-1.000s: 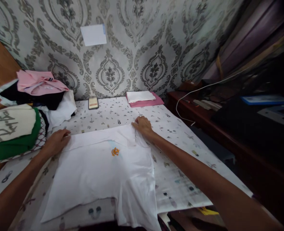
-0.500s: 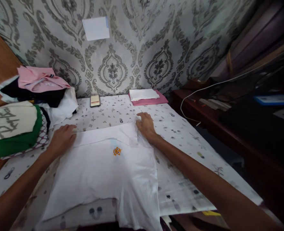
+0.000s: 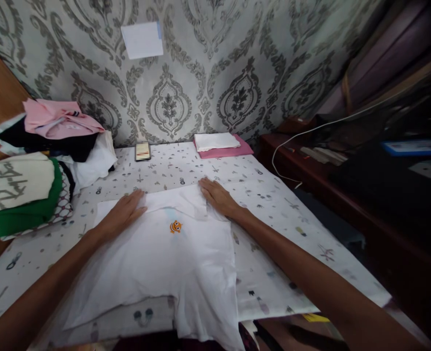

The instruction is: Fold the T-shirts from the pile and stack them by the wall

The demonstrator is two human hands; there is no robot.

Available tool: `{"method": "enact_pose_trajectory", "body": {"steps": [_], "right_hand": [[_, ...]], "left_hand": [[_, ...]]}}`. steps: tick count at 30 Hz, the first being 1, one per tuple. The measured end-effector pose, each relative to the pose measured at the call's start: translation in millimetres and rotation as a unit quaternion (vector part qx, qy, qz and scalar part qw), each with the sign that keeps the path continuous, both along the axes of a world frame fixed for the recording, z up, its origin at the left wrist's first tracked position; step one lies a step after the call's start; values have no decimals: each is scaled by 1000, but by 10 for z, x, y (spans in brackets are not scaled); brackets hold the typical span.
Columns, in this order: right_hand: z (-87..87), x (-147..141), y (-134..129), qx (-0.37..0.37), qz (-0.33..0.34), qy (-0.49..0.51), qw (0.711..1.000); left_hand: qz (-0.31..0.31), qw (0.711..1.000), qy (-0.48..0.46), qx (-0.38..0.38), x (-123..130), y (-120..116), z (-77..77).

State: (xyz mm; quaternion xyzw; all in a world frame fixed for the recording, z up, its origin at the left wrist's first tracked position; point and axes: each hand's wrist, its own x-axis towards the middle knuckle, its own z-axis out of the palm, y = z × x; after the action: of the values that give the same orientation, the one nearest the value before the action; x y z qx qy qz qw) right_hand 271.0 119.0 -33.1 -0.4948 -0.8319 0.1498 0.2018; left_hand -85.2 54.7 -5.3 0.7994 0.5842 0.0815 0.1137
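A white T-shirt with a small orange cartoon figure on it lies spread on the patterned sheet, its far edge folded over into a band. My left hand rests flat on the left part of that band, fingers stretched forward. At the band's right end lies my right hand, palm down with the fingers extended on the cloth. Neither hand grips the fabric. The shirt's near end hangs over the front edge of the table.
Piled clothes stand at the left, a cream and a green garment in front. Folded white cloth on pink cloth lies at the back. A phone-like object is near the wall. A white cable crosses the dark red furniture at right.
My left hand has slid right and inward along the folded band. My right hand has shifted slightly, its fingers now flatter on the cloth. The view has moved a little.
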Motion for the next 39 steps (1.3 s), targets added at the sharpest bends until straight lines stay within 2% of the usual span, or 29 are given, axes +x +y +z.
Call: {"method": "enact_pose_trajectory", "body": {"steps": [3,6,8,11,15,16,18,21,24,27,29,34,37,39], "right_hand": [[-8,18,-21,30,-5,59,998],[-4,39,-38,57,-3,88,994],[0,47,-40,71,-13,90,993],[-3,49,-29,92,-20,89,992],[-3,64,0,99,-27,103,989],[2,71,5,99,-38,109,988],[18,81,8,100,-62,118,986],[39,76,-9,109,-73,96,987],[41,47,-42,126,-79,29,988],[30,27,-60,140,-98,-17,985],[23,28,-53,141,-103,-25,984],[9,53,-18,152,-112,12,982],[-12,50,-5,175,-37,39,983],[-43,44,2,161,24,33,986]], "left_hand": [[-39,997,-73,9,389,34,131],[-84,989,-118,-2,814,131,152],[-75,990,-119,-16,994,174,145],[-62,990,-120,-40,1021,124,207],[-172,972,-120,-103,821,-29,456],[-188,966,-127,-124,799,-30,517],[-183,959,-159,-147,840,49,579],[-147,965,-202,-83,1094,317,465],[-151,974,-167,23,1406,574,173],[-181,973,-114,83,1581,686,-89],[-193,972,-90,96,1609,698,-178],[-211,973,-10,89,1626,694,-176],[-214,972,37,94,1682,697,-149],[-210,972,50,91,1719,689,-138]]}}
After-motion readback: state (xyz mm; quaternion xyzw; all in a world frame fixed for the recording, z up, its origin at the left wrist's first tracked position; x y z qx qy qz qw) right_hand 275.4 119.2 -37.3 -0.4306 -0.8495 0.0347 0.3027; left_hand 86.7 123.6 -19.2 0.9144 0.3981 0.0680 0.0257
